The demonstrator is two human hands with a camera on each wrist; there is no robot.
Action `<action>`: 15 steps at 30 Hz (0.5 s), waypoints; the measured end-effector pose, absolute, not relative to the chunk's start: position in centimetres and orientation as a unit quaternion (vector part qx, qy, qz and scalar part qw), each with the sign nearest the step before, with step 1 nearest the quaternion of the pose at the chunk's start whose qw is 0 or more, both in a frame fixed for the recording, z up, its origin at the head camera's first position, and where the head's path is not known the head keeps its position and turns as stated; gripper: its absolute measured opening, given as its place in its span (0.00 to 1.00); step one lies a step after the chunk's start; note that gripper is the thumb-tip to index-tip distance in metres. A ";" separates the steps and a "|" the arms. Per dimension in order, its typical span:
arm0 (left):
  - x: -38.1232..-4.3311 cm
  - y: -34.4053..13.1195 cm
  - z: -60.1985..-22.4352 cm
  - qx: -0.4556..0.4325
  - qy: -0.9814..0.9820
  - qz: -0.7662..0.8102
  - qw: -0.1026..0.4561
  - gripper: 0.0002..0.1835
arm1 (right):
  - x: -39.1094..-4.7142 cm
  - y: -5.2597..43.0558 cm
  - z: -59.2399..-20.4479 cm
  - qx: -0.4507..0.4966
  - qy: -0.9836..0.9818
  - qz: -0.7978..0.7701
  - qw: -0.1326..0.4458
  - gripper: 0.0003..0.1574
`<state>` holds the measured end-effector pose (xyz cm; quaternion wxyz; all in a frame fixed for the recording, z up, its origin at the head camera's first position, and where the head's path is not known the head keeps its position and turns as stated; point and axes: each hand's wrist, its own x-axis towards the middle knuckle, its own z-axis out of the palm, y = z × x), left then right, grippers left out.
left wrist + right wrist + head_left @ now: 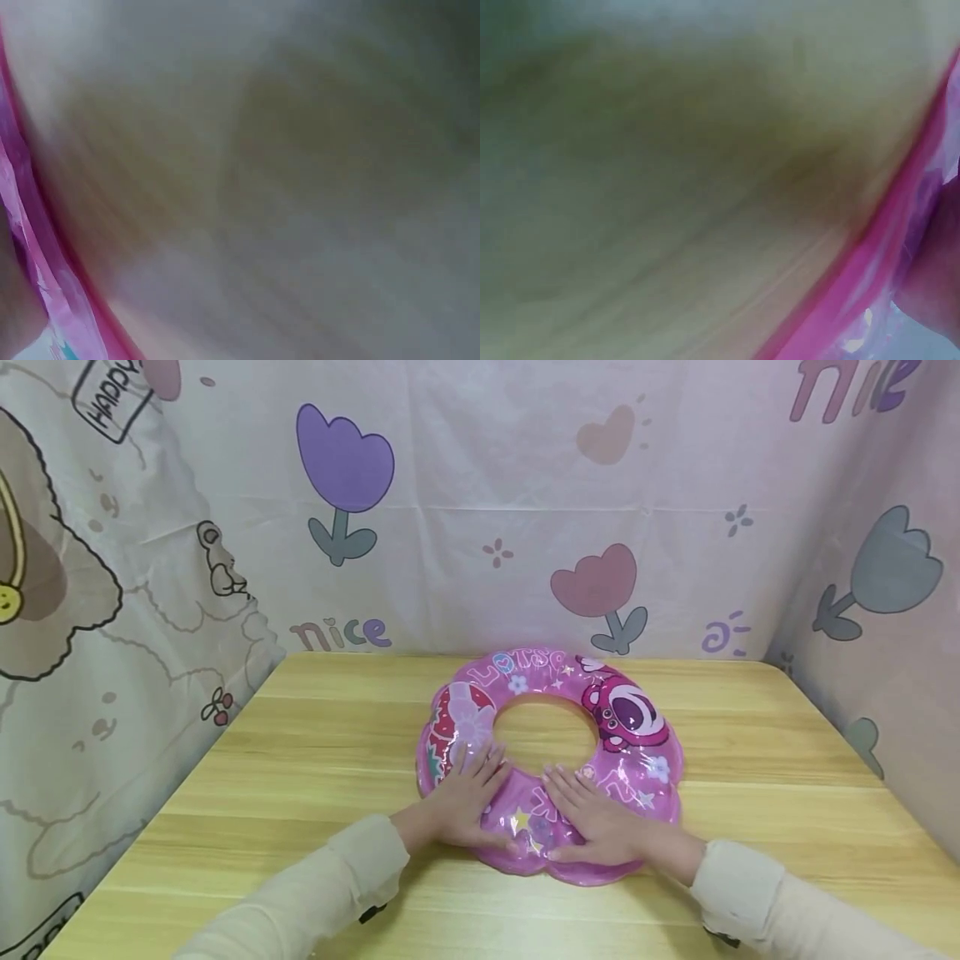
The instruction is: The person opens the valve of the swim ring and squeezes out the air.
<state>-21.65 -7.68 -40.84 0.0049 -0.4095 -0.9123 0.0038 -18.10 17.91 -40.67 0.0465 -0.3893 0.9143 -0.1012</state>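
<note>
A pink inflatable swim ring (637, 777) with a scalloped edge lies flat on the wooden table, printed with a bear, strawberries, stars and letters. On its near left part rests my left hand (468, 797), fingers stretched out toward the hole. My right hand (600, 822) lies on the near right part, its fingers also extended and pointing at the hole. Both palms face down on the shiny plastic, thumbs toward each other. The left wrist view catches the ring's pink edge (56, 262) at its left side; in the right wrist view the edge (877, 262) runs along the lower right.
The wooden table (300, 777) spreads around the ring. Behind it hangs a pale cloth (480, 460) printed with tulips and words, with similar cloth along the left and right sides. Table wood fills most of both wrist views, blurred.
</note>
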 end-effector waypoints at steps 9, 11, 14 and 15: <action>-21.2 -7.1 -40.9 -0.381 -0.924 0.032 -0.030 0.58 | -18.1 17.5 -41.2 -0.385 0.919 -0.075 0.037 0.56; -21.2 -6.9 -40.8 -0.377 -0.925 0.039 -0.034 0.57 | -18.1 17.5 -41.1 -0.385 0.920 -0.068 0.033 0.56; -21.1 -6.8 -40.7 -0.372 -0.926 0.058 -0.036 0.57 | -18.0 17.4 -41.0 -0.386 0.920 -0.059 0.027 0.56; -21.1 -6.7 -40.7 -0.372 -0.926 0.064 -0.034 0.57 | -18.0 17.4 -41.0 -0.385 0.921 -0.054 0.027 0.57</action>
